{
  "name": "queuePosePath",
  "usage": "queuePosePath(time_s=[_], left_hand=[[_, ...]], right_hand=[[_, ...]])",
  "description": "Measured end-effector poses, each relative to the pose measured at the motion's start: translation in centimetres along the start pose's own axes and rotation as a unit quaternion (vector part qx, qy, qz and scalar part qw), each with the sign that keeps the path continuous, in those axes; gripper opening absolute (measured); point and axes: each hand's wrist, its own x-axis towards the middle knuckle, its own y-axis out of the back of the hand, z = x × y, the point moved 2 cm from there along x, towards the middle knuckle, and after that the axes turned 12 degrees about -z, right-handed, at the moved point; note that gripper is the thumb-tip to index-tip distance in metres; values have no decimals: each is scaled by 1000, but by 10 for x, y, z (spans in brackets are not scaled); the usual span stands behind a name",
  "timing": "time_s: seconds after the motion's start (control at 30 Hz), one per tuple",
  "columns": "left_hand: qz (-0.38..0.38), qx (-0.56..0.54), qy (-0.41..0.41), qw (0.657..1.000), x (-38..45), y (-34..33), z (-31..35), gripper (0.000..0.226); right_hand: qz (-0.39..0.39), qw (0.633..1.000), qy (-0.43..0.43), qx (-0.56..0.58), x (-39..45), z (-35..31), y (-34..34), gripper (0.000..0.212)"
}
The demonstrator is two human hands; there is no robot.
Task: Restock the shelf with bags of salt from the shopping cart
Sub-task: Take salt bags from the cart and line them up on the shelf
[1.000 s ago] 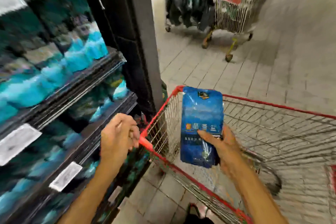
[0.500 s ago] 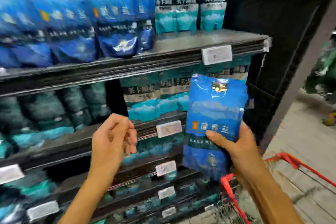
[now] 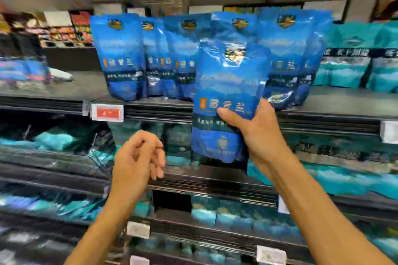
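My right hand grips a blue bag of salt by its lower right side, thumb across the front. The bag is upright, held in front of the shelf, just before a row of several matching blue salt bags standing on it. My left hand hovers lower left of the bag with fingers loosely curled, holding nothing. The shopping cart is out of view.
Teal bags stand to the right on the same shelf. Lower shelves hold more teal packs. A red price tag sits on the shelf edge. The shelf's left part shows bare surface.
The view swung from the cart up to the shelf. My right hand carried the salt bag up to the row of blue bags. My left hand let go of the cart rim and rose.
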Motion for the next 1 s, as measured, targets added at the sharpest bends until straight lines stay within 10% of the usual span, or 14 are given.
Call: queuePosePath(time_s=[0.23, 0.47, 1.0], left_hand=[[28, 144, -44, 988, 55, 38, 17, 21], [30, 367, -20, 929, 132, 46, 8, 90], [94, 535, 40, 839, 151, 48, 2, 82]], right_hand=[[-40, 998, 19, -34, 111, -4, -80, 44], [-17, 994, 29, -106, 164, 19, -114, 38], [68, 922, 177, -337, 142, 30, -118, 63]])
